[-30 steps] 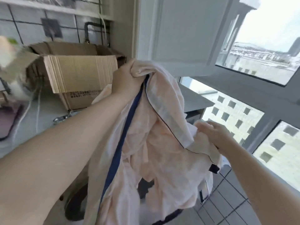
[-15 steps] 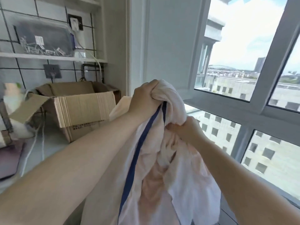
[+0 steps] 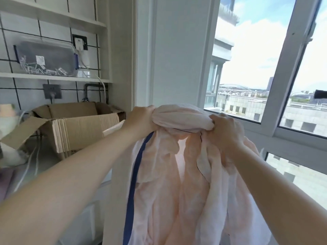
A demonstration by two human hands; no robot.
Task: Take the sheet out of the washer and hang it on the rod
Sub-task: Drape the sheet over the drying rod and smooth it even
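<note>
Hands: I see my left hand (image 3: 141, 119) and right hand (image 3: 223, 131) gripping the bunched pink sheet (image 3: 177, 165).
Cardboard box (image 3: 79, 128): open, contents hidden.
Shelf bin (image 3: 46, 58): small clips.

An open brown cardboard box (image 3: 83, 129) with its flaps spread sits on the pale grey countertop (image 3: 46, 161) under the tiled wall, with thin white cables (image 3: 29, 160) trailing across the surface beside it. Above, a white wall shelf (image 3: 53, 77) carries a clear plastic bag (image 3: 46, 59) with small metal pieces inside.
</note>
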